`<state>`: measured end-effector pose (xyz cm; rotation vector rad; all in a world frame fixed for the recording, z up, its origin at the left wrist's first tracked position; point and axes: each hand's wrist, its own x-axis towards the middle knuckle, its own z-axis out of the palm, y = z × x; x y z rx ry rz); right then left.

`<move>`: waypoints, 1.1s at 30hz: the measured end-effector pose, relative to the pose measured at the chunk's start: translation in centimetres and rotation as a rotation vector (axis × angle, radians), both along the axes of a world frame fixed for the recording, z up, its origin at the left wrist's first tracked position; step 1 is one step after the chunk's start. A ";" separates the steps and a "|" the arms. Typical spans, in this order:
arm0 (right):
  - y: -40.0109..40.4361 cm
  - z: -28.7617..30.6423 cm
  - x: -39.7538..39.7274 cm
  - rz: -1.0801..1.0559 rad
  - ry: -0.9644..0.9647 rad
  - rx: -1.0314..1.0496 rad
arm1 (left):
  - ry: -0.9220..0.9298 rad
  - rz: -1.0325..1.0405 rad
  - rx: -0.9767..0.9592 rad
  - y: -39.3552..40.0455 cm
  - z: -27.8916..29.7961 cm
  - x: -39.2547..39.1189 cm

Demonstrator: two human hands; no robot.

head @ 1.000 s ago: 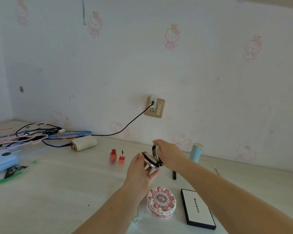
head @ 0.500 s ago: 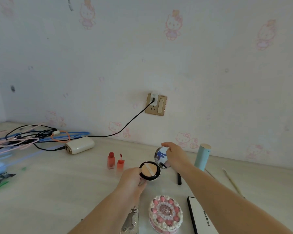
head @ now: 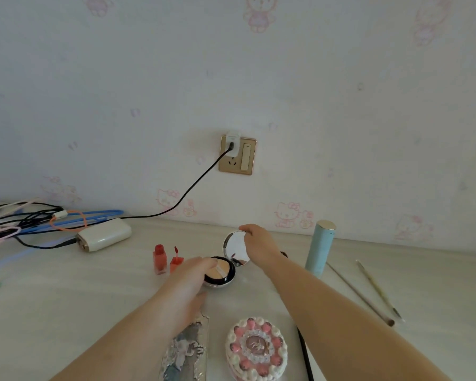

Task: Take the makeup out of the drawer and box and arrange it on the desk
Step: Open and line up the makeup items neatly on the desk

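Desk (head: 66, 312) | compact (head: 223, 270) open; beige puff, mirrored lid upright

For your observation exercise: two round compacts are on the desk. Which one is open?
The black compact between the hands: its mirrored lid stands raised. The pink cake-like compact nearer the camera is closed.

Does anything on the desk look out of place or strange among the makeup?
Nothing is spilled or broken. Only the cable tangle and the white charger at the desk's back left are not makeup; they look out of place.

Glossy black compact (head: 221, 273), mirrored lid (head: 235, 247); matt pale desk (head: 66, 298)
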<state>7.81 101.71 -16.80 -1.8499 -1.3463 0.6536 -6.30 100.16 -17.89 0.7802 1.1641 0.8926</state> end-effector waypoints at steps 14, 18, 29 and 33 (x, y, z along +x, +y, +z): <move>-0.1 -1.0 -0.1 -0.022 0.114 0.073 | 0.031 -0.022 0.084 -0.5 -1.2 -0.9; -0.5 -1.1 0.1 0.008 0.067 0.066 | 0.055 0.025 0.092 -0.1 -0.4 -0.3; -7.3 -0.4 1.0 0.062 -0.041 0.210 | 0.149 -0.080 0.317 -3.8 0.3 -0.2; -12.2 -0.5 2.9 0.117 -0.095 0.203 | 0.274 -0.215 0.409 -5.4 0.6 1.5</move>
